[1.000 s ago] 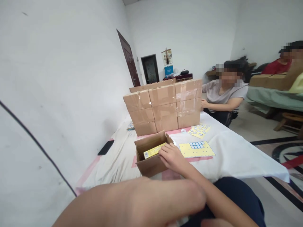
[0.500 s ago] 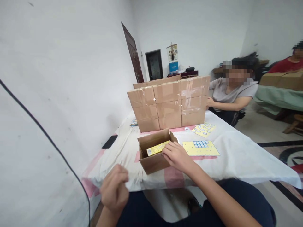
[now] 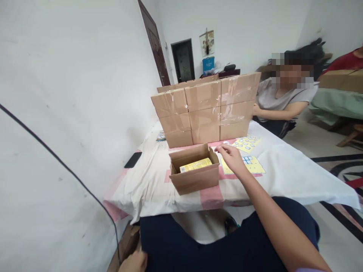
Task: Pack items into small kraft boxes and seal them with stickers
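An open cardboard box [image 3: 195, 182] stands on the cloth-covered table with its flaps up. Inside it lies a yellow carton [image 3: 196, 165], leaning slightly. My right hand [image 3: 230, 155] is at the box's right end, fingers loosely stretched toward the raised flap; nothing shows in them, and whether they touch the flap is unclear. Low at the bottom edge, my left hand [image 3: 134, 261] hangs beside my knee near brown cardboard [image 3: 129, 241] on the floor; it is cut off by the frame and its fingers are blurred.
Stacked, taped cardboard boxes [image 3: 204, 113] rise behind the open box. Yellow sticker sheets [image 3: 229, 166] lie to the right, a white ring [image 3: 226, 143] behind them, and a black phone [image 3: 133, 160] at left. A person [image 3: 283, 102] crouches beyond the table's right side.
My right hand has come off the yellow carton and out to the box's right end. My left hand has dropped from the table's front to beside my knee. The view has tilted down.
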Demonstrator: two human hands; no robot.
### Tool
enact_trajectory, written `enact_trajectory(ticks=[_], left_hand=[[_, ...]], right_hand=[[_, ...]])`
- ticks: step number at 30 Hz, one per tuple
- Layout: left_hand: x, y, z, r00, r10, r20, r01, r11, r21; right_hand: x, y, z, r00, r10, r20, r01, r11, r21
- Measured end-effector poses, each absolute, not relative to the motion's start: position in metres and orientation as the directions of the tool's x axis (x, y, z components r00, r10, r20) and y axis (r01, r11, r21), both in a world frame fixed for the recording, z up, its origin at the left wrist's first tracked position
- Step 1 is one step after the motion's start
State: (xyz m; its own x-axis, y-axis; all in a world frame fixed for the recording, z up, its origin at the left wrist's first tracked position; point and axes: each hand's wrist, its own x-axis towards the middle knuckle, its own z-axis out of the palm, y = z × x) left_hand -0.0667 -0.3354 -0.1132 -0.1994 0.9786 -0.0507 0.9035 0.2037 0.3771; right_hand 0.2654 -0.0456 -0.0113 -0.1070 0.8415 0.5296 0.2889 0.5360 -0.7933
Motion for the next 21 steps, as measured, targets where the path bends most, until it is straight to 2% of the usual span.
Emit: enact_trajectory(ticks=[2,4,6,7,10,13,15,18,21], left_hand=[[-0.073,-0.319,-0.108,-0.148,0.989,0.008,0.87,0.126,0.478],[-0.074,-0.287,-0.095,-0.133,0.971,0.2,0.79,-0.018,0.613],[-0.07,-0.243,-0.078,-0.189,0.901,0.391,0.727,-0.139,0.672],[-0.066,-0.219,-0.07,-0.193,0.877,0.44,0.7,-0.191,0.688],[-0.053,-0.154,-0.059,-0.145,0.877,0.458,0.592,-0.293,0.75],[-0.043,-0.118,-0.068,-0.204,0.874,0.441,0.568,-0.262,0.78],[-0.041,-0.108,-0.077,-0.259,0.857,0.445,0.575,-0.233,0.784],[-0.047,-0.102,-0.08,-0.275,0.844,0.461,0.618,-0.213,0.757],[-0.053,-0.098,-0.065,-0.187,0.864,0.467,0.689,-0.223,0.689]], right_hand=[[0.267,-0.036,-0.023,-0.2,0.865,0.46,0.23,0.497,-0.836],[0.265,-0.031,-0.033,-0.278,0.852,0.444,0.18,0.5,-0.847],[0.263,-0.031,-0.039,-0.347,0.816,0.462,0.157,0.536,-0.83],[0.263,-0.031,-0.04,-0.385,0.792,0.474,0.153,0.562,-0.813],[0.265,-0.031,-0.042,-0.469,0.727,0.501,0.147,0.624,-0.768],[0.267,-0.029,-0.046,-0.458,0.719,0.524,0.135,0.638,-0.758],[0.264,-0.027,-0.052,-0.399,0.745,0.535,0.193,0.639,-0.745],[0.256,-0.026,-0.062,-0.33,0.782,0.529,0.283,0.616,-0.735],[0.25,-0.026,-0.064,-0.342,0.79,0.509,0.239,0.597,-0.766]])
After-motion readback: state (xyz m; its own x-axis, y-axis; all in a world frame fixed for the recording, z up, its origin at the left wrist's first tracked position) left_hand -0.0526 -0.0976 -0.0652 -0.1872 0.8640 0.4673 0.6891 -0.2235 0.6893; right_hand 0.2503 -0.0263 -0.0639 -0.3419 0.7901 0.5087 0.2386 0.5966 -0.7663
